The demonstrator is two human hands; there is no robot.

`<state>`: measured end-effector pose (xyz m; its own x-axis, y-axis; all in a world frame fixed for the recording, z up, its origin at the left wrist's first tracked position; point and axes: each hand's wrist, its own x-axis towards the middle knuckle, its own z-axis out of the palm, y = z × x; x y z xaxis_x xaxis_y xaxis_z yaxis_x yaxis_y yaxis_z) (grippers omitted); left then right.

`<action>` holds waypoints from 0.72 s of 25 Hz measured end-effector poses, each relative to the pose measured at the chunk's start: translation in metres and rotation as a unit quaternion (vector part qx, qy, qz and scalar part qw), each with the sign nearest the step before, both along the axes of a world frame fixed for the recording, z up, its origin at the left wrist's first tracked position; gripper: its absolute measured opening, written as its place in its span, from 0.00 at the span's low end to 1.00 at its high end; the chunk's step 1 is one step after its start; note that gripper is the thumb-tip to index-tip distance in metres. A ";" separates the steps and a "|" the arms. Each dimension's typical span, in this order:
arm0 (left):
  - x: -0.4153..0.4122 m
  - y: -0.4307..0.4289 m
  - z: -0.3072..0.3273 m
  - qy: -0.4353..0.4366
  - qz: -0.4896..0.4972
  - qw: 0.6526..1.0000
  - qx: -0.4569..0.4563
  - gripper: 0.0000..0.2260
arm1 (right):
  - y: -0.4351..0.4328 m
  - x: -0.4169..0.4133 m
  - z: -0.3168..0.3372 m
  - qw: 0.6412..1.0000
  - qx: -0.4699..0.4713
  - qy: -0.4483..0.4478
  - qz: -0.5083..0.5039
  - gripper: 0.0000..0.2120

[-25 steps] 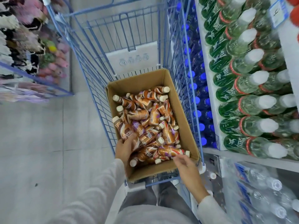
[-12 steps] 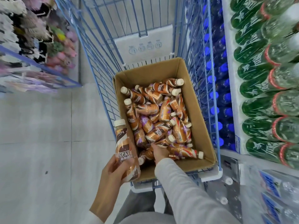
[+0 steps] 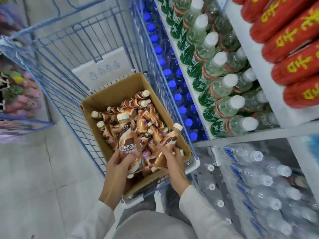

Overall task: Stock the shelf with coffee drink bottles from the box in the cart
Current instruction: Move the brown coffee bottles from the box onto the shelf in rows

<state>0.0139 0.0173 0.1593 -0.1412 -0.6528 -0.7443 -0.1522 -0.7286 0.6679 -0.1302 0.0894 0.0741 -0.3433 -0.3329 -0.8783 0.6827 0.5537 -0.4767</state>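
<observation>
The left hand (image 3: 119,164) grips an upright coffee bottle (image 3: 128,140) by its lower body and the right hand (image 3: 172,161) grips a tilted bottle (image 3: 166,144), both just above the box (image 3: 112,95) in the cart (image 3: 103,69), probably so two reach the shelf (image 3: 259,134) on the right in one trip

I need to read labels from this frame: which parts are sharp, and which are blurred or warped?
Head view: the upright coffee bottle is sharp enough to read its brand. Same view: the pink goods at left and the water bottles at lower right are smeared. The cart bars and shelf edge bow from the wide lens. Lighting is even, with no hard glare.
</observation>
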 end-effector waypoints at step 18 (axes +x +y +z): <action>-0.243 0.159 0.214 0.283 -0.364 0.859 -0.224 0.19 | 0.240 -0.158 0.304 0.874 -0.309 0.312 -0.208 0.24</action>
